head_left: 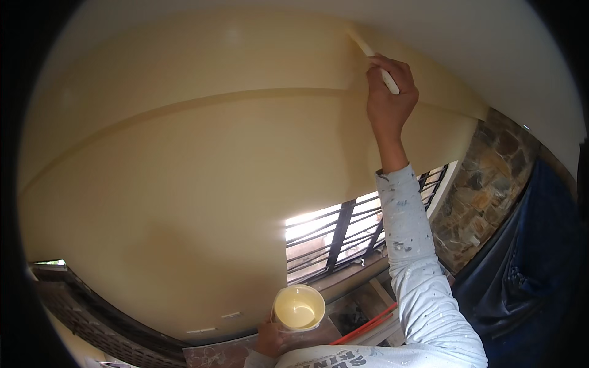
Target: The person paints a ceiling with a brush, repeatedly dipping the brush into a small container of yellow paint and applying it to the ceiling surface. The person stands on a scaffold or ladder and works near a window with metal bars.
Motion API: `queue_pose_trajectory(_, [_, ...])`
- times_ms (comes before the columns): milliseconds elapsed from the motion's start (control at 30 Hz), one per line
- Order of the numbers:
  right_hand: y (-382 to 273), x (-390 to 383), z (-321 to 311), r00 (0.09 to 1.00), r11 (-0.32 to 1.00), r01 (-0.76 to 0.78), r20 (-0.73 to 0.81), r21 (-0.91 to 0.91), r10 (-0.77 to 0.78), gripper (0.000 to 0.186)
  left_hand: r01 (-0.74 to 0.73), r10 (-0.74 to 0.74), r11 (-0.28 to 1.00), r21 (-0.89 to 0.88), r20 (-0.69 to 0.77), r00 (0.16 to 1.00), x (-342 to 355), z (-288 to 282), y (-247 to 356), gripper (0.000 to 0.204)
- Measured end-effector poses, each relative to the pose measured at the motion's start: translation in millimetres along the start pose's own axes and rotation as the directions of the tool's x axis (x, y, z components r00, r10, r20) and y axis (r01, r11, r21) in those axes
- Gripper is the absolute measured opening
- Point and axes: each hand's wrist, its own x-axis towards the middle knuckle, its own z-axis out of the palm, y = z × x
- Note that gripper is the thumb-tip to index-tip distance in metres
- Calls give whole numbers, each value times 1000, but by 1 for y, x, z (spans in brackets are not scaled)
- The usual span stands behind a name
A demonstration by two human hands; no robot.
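Note:
My right hand is raised high, closed around the pale handle of a paintbrush; its tip is against the upper cream wall, close to the white ceiling. Low in the view, my left hand grips a small round bucket of cream paint at its side; its fingers are partly hidden. My right forearm wears a paint-spotted pale sleeve.
A barred window is below the band on the wall. A stone-clad wall and dark draped sheeting stand at the right. Dark slatted woodwork is at lower left, and a counter with red lengths lies below.

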Motion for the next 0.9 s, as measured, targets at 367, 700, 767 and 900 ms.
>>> queue_pose_trajectory(367, [17,10,-18,999,999,-11,-46,-38,9,18,43,-43,999,-2,-27,999,4,-4,-4,88])
queue_pose_trajectory(700, [36,18,-31,996,995,-43,-83,-87,35,17,60,-60,997,-49,-17,998,1,2,5,87])
queue_pose_trajectory(767, [38,20,-34,993,995,-80,-91,-64,74,16,42,-42,999,-28,-6,999,6,-6,-3,87])
queue_pose_trajectory(900, [52,26,-43,991,990,-93,-111,-108,81,13,34,-34,999,-12,-2,999,12,-14,-9,87])
